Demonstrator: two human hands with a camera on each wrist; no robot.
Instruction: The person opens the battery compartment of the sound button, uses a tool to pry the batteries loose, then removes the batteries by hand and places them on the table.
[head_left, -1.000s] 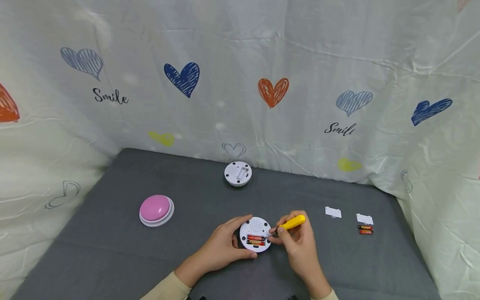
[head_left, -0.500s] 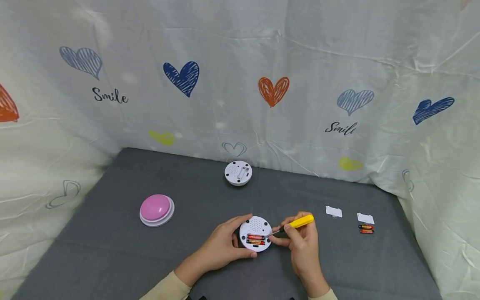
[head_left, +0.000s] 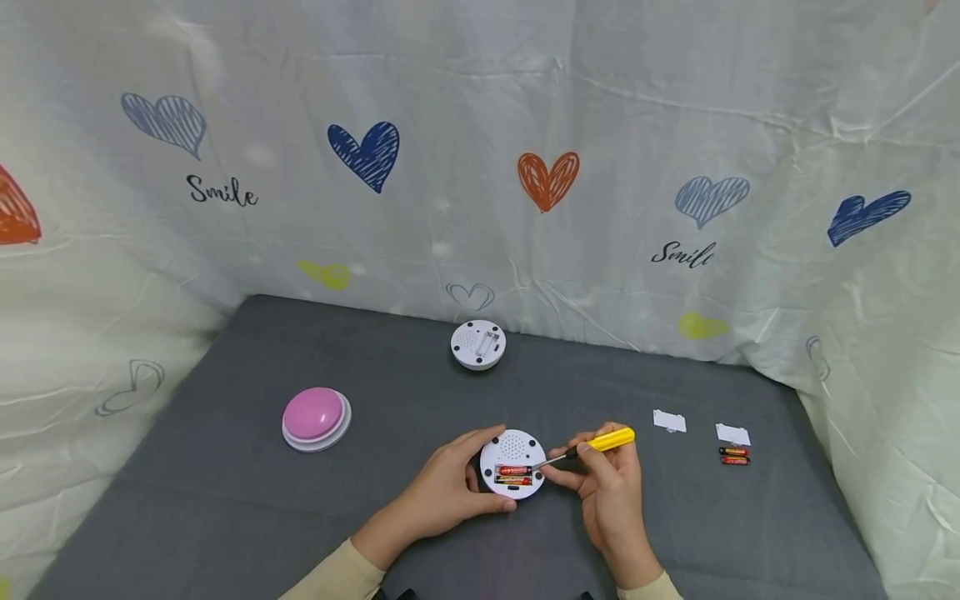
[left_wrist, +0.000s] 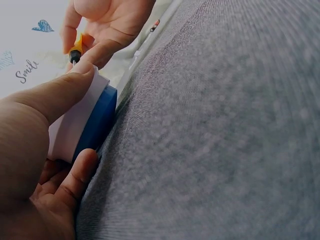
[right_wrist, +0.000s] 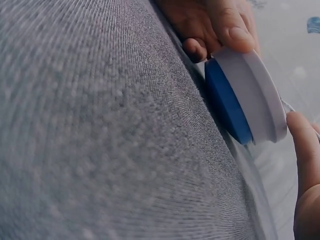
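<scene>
My left hand (head_left: pixel 456 482) grips the rim of a round white push-button device (head_left: pixel 513 446) that lies upside down on the table. Both wrist views show its blue button side (right_wrist: pixel 223 102) facing the cloth. Two red batteries (head_left: pixel 514 471) sit in its open compartment, the upper one looking slightly tilted. In my right hand (head_left: pixel 611 496) is a yellow-handled screwdriver (head_left: pixel 611 439), pinched between thumb and fingers. Its metal tip reaches the right end of the batteries; exact contact is too small to tell. A right fingertip touches or nearly touches the device's edge.
A pink button (head_left: pixel 312 413) stands to the left. Another white device (head_left: pixel 477 345) lies upside down at the back, its compartment open. At right are two white covers (head_left: pixel 669 421) and two loose batteries (head_left: pixel 734 456). A printed curtain (head_left: pixel 450 233) borders the grey table (head_left: pixel 390 400).
My right hand has moved slightly right and the screwdriver now lies at a lower angle, its tip still at the battery ends. The left hand keeps its hold on the device.
</scene>
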